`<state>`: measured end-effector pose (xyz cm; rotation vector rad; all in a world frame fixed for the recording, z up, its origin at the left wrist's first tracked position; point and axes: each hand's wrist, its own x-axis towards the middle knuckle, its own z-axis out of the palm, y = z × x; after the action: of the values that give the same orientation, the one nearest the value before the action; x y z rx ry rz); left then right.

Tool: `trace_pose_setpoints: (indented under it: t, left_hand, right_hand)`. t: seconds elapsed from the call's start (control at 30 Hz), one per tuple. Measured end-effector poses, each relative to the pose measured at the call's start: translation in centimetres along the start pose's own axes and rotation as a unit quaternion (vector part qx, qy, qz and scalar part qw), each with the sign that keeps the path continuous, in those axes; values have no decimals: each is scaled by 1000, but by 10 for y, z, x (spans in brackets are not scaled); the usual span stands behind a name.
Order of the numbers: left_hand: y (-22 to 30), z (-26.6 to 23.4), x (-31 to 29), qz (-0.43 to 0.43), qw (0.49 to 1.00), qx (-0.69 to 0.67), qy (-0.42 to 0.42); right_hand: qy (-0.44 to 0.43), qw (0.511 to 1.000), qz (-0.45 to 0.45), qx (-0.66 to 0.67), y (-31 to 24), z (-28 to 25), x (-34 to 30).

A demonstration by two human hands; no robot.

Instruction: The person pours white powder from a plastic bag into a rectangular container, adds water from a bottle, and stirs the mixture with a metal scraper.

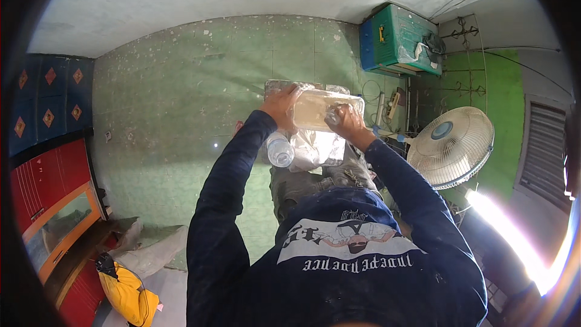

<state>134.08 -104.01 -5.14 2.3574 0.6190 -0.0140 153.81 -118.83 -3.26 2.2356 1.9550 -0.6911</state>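
Observation:
A clear, pale rectangular container [311, 122] is in front of me, above my lap. My left hand [281, 106] is closed on its left end. Over its right part my right hand [350, 124] is closed, fingers curled downward; a small greyish, shiny thing shows at the fingertips, too unclear to name. A clear plastic bottle [280, 149] is just below my left hand, by my left knee. A whitish, crumpled sheet [318, 147] lies below the container, in bright light. Behind the container, part of a grey, stained surface [275, 86] sticks out.
A standing fan [451, 148] is close to my right arm, with a bright light tube [508, 236] beyond it. A green and blue cabinet [399, 39] stands at the far right. Red and orange furniture [60, 224] and a yellow bag [130, 293] are at the left. Green tiles [175, 103] cover the floor.

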Motion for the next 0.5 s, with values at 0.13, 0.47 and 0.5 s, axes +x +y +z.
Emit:
trace_pose_setpoints:
  t: [0.13,0.47,0.5]
  left_hand:
    - [0,-1,0,28,999,-2,31]
    - [2,-5,0,14,999,-24,-20]
    - [1,-4,0,28,999,-34,-4]
  right_hand:
    - [115,983,-84,114,-18,2,19]
    - [191,942,18,274,-17,-3,1]
    - [155,952,63,256,-14,-2,-2]
